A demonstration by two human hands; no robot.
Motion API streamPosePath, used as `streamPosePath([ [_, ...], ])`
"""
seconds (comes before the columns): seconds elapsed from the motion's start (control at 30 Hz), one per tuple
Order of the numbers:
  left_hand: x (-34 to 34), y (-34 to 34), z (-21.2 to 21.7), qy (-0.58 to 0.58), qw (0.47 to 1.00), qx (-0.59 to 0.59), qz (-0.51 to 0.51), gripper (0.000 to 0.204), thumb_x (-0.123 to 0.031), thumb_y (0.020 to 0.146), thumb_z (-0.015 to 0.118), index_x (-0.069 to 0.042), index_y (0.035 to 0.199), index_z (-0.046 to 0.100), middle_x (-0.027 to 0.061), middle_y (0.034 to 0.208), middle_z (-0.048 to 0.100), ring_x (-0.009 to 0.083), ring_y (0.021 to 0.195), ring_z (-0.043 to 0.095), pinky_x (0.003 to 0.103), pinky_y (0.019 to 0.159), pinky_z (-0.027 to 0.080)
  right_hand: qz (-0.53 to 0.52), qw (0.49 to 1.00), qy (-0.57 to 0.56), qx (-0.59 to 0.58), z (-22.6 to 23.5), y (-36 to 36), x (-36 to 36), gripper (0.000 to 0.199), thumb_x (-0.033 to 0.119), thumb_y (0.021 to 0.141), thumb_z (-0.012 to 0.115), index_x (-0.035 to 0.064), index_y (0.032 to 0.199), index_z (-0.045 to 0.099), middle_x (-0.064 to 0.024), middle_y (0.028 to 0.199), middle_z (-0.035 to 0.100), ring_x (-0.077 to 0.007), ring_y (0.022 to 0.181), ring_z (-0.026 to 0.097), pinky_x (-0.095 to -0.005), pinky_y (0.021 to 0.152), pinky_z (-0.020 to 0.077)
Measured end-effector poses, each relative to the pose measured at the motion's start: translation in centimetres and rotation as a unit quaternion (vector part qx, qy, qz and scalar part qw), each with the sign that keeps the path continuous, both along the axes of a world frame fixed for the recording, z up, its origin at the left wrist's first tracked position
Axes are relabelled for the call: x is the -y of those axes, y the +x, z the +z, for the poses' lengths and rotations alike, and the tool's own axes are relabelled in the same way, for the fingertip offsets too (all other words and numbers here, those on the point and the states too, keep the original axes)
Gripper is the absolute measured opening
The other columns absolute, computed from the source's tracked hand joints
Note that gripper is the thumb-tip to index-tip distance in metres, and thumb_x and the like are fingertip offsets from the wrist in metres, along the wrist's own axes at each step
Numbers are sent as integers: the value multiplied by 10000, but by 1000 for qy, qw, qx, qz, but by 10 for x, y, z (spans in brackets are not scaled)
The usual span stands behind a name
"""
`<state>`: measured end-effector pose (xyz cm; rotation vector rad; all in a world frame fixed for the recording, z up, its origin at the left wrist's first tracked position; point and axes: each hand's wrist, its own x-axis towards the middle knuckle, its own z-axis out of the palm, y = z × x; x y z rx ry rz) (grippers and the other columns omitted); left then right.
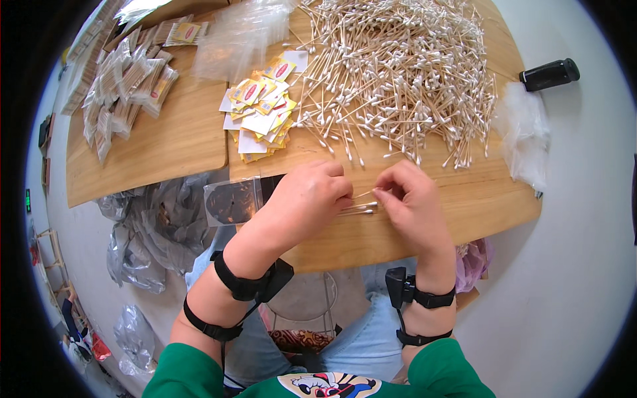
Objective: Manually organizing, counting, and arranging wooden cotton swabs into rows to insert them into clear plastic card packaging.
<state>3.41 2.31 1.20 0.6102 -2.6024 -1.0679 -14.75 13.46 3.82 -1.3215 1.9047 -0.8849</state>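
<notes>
Surface: wooden table (179,149), landmark the swab heap (405,73). Far left of the heap, filled swab packets (126,89); below them, off the table's near edge, grey plastic bags (159,229) over a pale floor. Nearer the heap's left, a sheaf of clear sleeves (235,50), then yellow-and-white cards (262,119) loosely piled just beside it. Right of the heap, clear plastic (527,132) at the table's edge and, beyond, a black cylinder (549,75).

Grip: both my hands are on the near side of the heap, apart from it. My left hand (308,196) is curled narrow; white-tipped loose swabs (358,212) project rightward from under its fingers. Thumb hidden, so I cannot tell whether they are gripped or only covered. My right hand (408,199), just beside, is in a tight thumb-and-forefinger pinch on the end of a thin stick (362,194)
</notes>
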Motion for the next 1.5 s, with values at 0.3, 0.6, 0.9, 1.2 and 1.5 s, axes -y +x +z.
streamPosePath([
  [0.3, 12, -5, -1, -121, 973, -50, 191, 159, -69, 814, 711, -42, 957, 648, 121, 915, 606, 329, 884, 616, 411, 757, 510, -44, 970, -76, -227, -22, 28, 25, 212, 168, 864, 726, 55, 986, 596, -128, 932, 586, -338, 794, 640, -435, 674, 513],
  [0.6, 1, -8, -13, -118, 985, -12, 127, 137, -64, 783, 736, -40, 862, 627, 119, 867, 588, 329, 860, 603, 413, 752, 507, -52, 971, -41, -231, -27, 17, 26, 123, 121, 894, 663, 47, 924, 570, -151, 925, 597, -364, 840, 629, -462, 709, 507],
  [0.9, 22, 2, -8, -5, 981, -102, 167, 173, -2, 821, 703, -36, 983, 654, 122, 909, 628, 331, 883, 624, 393, 753, 508, -95, 984, -42, -144, -17, -11, 7, 117, 78, 853, 687, 56, 944, 616, -125, 940, 622, -334, 855, 630, -427, 727, 504],
  [1.2, 16, -3, -4, -80, 981, -67, 164, 215, 9, 775, 722, -43, 973, 656, 127, 958, 608, 347, 922, 600, 410, 809, 488, 32, 975, -78, -206, -13, 27, 22, 144, 105, 798, 744, 70, 856, 618, -100, 852, 585, -311, 801, 618, -419, 687, 493],
  [1.5, 10, -5, -10, -69, 986, -87, 127, 155, -16, 770, 738, -38, 897, 652, 116, 905, 597, 322, 882, 606, 400, 765, 501, 46, 974, -98, -201, -21, 14, 17, 98, 71, 818, 705, 73, 847, 611, -100, 838, 572, -317, 801, 613, -433, 685, 486],
])
